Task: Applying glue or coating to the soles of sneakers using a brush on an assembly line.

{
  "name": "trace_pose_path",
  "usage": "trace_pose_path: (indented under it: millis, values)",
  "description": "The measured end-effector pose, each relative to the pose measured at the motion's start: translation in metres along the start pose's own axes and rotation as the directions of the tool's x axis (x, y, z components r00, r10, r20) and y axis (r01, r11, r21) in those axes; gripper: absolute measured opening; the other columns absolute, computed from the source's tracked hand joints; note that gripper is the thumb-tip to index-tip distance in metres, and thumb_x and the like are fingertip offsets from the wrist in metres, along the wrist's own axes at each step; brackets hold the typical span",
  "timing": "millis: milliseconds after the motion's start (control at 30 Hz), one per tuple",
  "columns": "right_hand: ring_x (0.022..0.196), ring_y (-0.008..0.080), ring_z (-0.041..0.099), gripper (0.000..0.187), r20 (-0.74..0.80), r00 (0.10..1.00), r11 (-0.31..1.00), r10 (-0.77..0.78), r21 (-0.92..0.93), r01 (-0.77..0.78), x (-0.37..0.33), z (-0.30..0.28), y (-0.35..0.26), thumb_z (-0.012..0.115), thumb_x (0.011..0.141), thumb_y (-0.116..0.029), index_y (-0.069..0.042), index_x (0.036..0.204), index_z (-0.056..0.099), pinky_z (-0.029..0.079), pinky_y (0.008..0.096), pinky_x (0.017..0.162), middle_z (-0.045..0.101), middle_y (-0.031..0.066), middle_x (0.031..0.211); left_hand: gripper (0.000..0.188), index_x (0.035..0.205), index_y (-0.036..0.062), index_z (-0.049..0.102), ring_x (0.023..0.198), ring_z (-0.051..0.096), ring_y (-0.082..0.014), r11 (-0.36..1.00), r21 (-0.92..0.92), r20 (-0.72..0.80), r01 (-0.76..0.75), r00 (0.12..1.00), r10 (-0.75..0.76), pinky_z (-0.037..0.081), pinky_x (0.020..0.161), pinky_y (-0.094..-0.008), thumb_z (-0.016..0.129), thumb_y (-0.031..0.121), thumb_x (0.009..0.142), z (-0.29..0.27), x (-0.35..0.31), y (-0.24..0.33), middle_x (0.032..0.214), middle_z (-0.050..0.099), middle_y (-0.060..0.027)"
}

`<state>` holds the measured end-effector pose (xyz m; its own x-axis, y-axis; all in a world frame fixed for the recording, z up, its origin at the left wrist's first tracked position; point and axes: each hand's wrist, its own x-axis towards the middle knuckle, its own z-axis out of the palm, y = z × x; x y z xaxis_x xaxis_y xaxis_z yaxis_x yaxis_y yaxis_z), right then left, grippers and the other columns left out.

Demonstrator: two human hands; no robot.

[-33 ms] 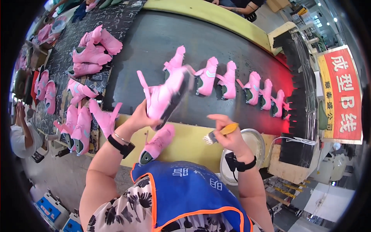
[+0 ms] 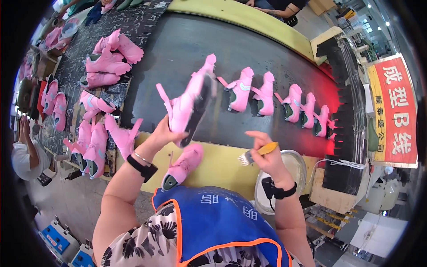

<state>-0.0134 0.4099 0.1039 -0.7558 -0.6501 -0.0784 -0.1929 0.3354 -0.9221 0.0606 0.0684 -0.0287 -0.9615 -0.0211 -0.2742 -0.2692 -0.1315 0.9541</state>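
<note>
Writing: red-and-yellow sign (image 2: 395, 111) at far right carries large pale characters, legible; smaller dark ones run down its yellow strip. Blue apron (image 2: 222, 220) bears light lettering, partly lost in folds.

Left hand (image 2: 162, 135): forearm angles up and inward from lower left. Fingers close around the lower end of a pink shoe (image 2: 181, 111), thumb across its near side. Shoe is tilted, upper end away from the body, dark sole facing right, strap sticking out left; upper end blurred. It is held over the near side of the dark belt (image 2: 178, 44). Contact with the shoe just behind it: cannot tell.

Right hand (image 2: 269, 160): forearm nearly upright, wrist turned inward. Index finger extends left; remaining fingers are curled shut on a brush (image 2: 268, 147), yellow handle up and right, pale bristles toward the left hand.

Edges and room: yellow ledge (image 2: 222, 167) borders the belt on the near side; a second pink shoe (image 2: 187, 160) lies on it, between held shoe and apron. White basin (image 2: 291, 167) sits just below the right hand. Belt surface spans the gap between held shoe and brush. Beyond it, a row of shoes (image 2: 241, 91) runs right toward black curtain strips (image 2: 341, 120) under red light.
</note>
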Motion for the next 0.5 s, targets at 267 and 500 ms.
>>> trace_pose_path:
  millis: [267, 500]
  values:
    - [0.062, 0.0046, 0.037, 0.077, -0.406, 0.879, 0.955, 0.25, -0.044, -0.292, -0.05, -0.013, 0.043, 0.053, 0.081, 0.01, -0.009, 0.154, 0.035, 0.033, 0.0202, 0.058, 0.037, -0.006, 0.07, 0.072, 0.127, -0.0016, 0.056, 0.098, 0.066, -0.0199, 0.864, 0.048, -0.509, 0.501, 0.757, -0.41, 0.054, 0.078, -0.0368, 0.084, 0.034, 0.072, -0.068, 0.106, -0.056, 0.112, 0.066, -0.0127]
    - [0.064, 0.004, 0.036, 0.081, -0.49, 0.835, 0.939, 0.249, -0.089, -0.332, -0.056, 0.003, 0.038, 0.05, 0.082, 0.009, -0.008, 0.158, 0.028, 0.033, 0.019, 0.06, 0.034, -0.0069, 0.069, 0.104, 0.134, -0.0114, 0.044, 0.123, 0.057, -0.0415, 0.789, 0.347, -0.618, 0.507, 0.756, -0.214, 0.049, 0.101, -0.0433, 0.086, 0.053, 0.063, -0.086, 0.199, -0.071, 0.131, 0.055, -0.0323]
